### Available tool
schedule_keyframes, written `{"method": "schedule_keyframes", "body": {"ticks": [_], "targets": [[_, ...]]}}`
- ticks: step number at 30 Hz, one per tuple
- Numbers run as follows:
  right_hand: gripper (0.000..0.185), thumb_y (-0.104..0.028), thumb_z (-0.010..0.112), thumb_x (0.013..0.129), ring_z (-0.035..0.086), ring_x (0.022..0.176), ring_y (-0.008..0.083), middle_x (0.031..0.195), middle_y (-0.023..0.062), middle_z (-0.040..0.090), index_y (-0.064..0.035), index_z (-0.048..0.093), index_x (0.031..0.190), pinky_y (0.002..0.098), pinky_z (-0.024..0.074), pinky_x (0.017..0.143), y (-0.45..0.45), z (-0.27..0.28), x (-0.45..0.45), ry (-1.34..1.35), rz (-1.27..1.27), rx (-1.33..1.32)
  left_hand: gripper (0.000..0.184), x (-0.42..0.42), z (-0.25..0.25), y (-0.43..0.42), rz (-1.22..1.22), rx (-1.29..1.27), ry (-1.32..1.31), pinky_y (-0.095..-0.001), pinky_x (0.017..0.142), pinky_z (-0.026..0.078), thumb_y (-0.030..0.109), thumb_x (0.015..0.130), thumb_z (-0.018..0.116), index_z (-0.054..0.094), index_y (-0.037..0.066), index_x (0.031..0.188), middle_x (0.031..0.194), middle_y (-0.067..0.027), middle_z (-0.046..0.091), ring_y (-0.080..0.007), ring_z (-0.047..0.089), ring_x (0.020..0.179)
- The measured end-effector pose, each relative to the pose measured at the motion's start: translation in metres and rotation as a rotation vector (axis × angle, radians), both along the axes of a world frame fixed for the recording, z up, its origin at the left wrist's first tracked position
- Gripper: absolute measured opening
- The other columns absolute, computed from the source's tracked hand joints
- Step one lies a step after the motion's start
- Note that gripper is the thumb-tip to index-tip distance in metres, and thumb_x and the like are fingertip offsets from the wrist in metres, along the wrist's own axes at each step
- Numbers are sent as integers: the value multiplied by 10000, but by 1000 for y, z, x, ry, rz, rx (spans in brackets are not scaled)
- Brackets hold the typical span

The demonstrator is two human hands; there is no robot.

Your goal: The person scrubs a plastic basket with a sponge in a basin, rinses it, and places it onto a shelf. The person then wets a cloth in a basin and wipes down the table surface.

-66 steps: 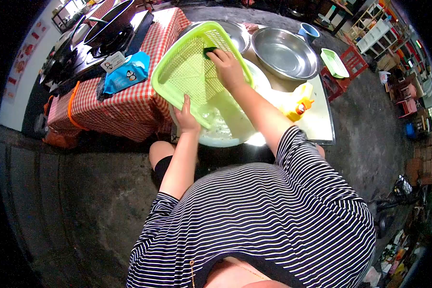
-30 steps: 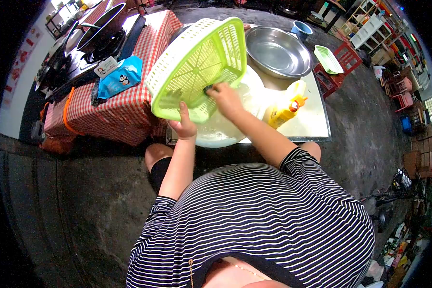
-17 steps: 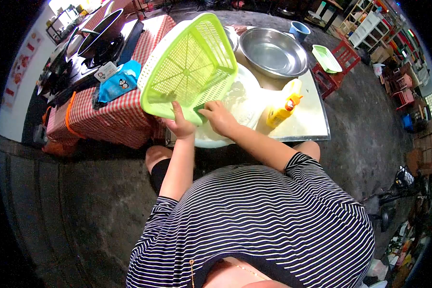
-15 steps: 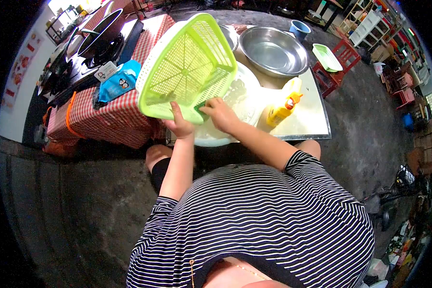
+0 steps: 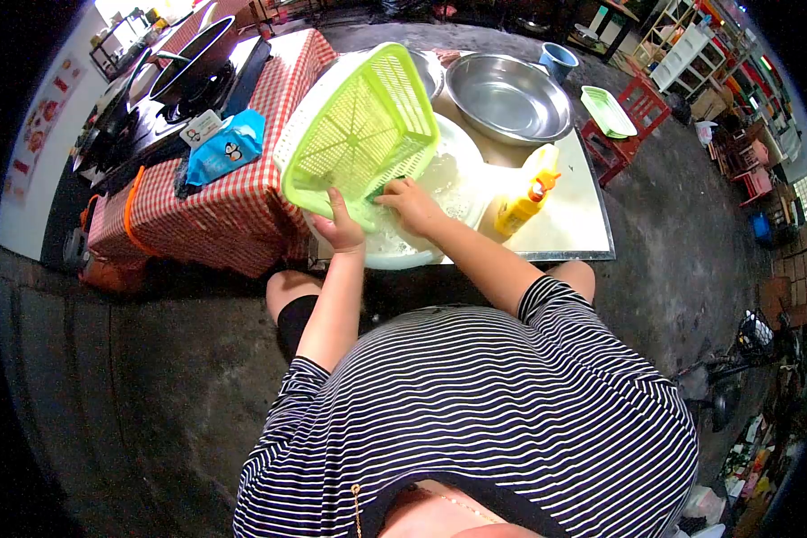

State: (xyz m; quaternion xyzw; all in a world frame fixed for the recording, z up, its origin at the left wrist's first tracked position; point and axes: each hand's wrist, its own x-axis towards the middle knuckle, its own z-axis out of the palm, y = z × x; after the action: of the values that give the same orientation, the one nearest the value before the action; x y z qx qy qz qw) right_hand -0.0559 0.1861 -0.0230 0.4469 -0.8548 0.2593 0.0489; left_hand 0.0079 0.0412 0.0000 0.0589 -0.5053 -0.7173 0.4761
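A light green plastic colander basket [image 5: 353,140] is tilted up over a white basin [image 5: 462,152] of soapy water. My left hand [image 5: 341,231] grips the basket's near lower edge, thumb on the inner side. With closed fingers, my right hand [image 5: 410,208] presses a dark green scouring pad [image 5: 376,193] against the basket's inside near that same edge; most of the pad is hidden by the fingers. Right of the basin stands a yellow squeeze bottle [image 5: 520,208] with an orange-red cap.
A large steel bowl [image 5: 509,99] sits behind the basin on the table. To the left, a checked cloth [image 5: 206,215] covers a table bearing a blue packet [image 5: 227,148] and a wok [image 5: 194,59] on a stove. A red chair [image 5: 632,125] holds another green basket [image 5: 608,111].
The basket has dropped slightly and shifted a little right, tilting closer to the basin. Both hands stay on it, with the right hand still at the inner near edge.
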Motion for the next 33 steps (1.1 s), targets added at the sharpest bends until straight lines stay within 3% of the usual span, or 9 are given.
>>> {"method": "schedule_keyframes", "body": {"ticks": [4,10,11,13,16,20,24,27,33], "targets": [[364,-33,600,785,507,1058,333,1054,128,573,-127,665,1130,385,441,917,5,1,-11,88,-287,-240,498,0,4,6,-29,211,30,-383,969,445,216,959,560,380,-27,1355,1343,-140,467,-244,498,1177],[327,-160,600,872,553,1002,360,1066,213,596,-25,608,1169,421,434,904,19,-33,-59,-218,-600,-861,549,-11,-22,-11,112,321,-60,-370,951,461,305,960,569,398,-60,1333,1342,-157,475,-247,533,1139],[296,-154,574,934,586,798,152,928,80,644,39,590,1157,300,475,751,19,-37,-63,-399,-642,-955,560,-12,-25,-12,118,337,-61,-369,944,467,319,960,569,397,-63,1331,1341,-159,478,-249,542,1127],[280,-181,591,936,591,837,137,962,68,638,36,589,1112,277,475,751,24,-22,-59,-840,-496,-969,612,-14,-23,-9,70,412,-33,-329,985,424,333,946,598,379,-67,1354,1371,-168,445,-247,495,1193],[249,-161,617,921,597,832,139,974,68,638,24,574,1081,276,482,744,14,-5,-42,-993,-379,-1034,624,-15,-17,-6,34,411,-38,-307,998,411,350,941,604,387,-60,1360,1375,-161,442,-240,484,1201],[397,-219,685,854,599,870,192,985,105,642,16,531,1135,321,481,788,19,-31,-63,-829,-437,-1003,585,0,10,1,-131,397,-203,-303,975,430,333,939,613,419,-37,1348,1346,-138,470,-226,489,1175],[305,-149,661,899,600,869,164,1029,81,636,18,539,1124,297,494,779,23,-15,-59,-720,-597,-1141,450,-7,-11,10,-291,-108,-357,-322,858,517,272,953,594,463,1,1287,1209,-100,552,-221,579,1069],[335,-188,676,902,591,903,164,1047,73,631,10,535,1132,301,480,810,19,3,-43,-875,-304,-1449,490,-8,-7,30,-534,41,-562,-357,925,500,292,966,571,414,26,1346,1254,-106,528,-245,562,1118],[350,-245,666,909,558,852,141,990,52,620,-7,535,1130,283,459,750,5,-9,-37,-775,-365,-1123,601,-19,-27,10,-583,32,-543,-461,1040,417,446,990,440,304,70,1438,1416,-150,406,-299,441,1280]]}}
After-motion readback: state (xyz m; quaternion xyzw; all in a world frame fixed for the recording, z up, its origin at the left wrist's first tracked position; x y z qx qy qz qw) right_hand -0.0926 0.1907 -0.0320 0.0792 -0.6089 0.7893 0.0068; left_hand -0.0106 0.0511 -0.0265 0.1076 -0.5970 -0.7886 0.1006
